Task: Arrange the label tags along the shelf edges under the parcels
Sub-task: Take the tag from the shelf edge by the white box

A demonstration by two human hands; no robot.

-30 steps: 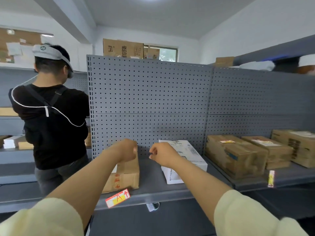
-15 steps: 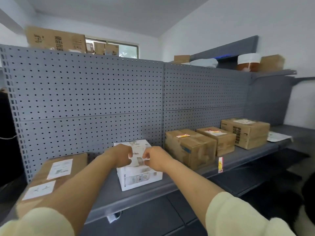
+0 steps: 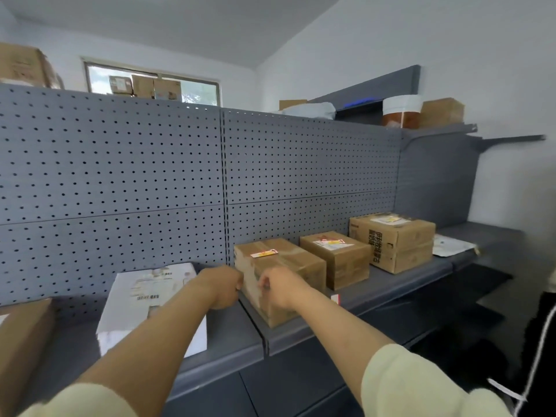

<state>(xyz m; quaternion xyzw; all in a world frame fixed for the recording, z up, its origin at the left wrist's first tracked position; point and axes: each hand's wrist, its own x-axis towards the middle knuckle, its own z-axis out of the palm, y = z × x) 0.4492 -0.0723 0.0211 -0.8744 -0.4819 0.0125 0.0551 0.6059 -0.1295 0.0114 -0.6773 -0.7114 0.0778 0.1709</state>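
My left hand (image 3: pixel 222 286) and right hand (image 3: pixel 277 286) are held up with curled fingers, a short gap apart, in front of the nearest brown parcel (image 3: pixel 288 266). At my right fingertips a small reddish label tag (image 3: pixel 266 286) shows, pinched. Nothing is clearly visible in my left hand. Another red-and-white tag (image 3: pixel 335 298) sticks up at the shelf edge (image 3: pixel 391 291), partly hidden by my right forearm. A white parcel (image 3: pixel 141 299) lies to the left, and two more brown parcels (image 3: pixel 337 255) (image 3: pixel 394 240) sit to the right, each with a red-yellow sticker on top.
A grey pegboard back panel (image 3: pixel 150 164) rises behind the shelf. A brown box (image 3: pixel 21 335) sits at the far left and a white envelope (image 3: pixel 451 245) at the far right. The upper shelf (image 3: pixel 436 129) carries boxes and a tub. A dark-clothed person (image 3: pixel 538 341) stands at the right.
My view has swung right, from the white parcel to the first brown parcel. My hands, which touched over the white parcel, are now slightly apart.
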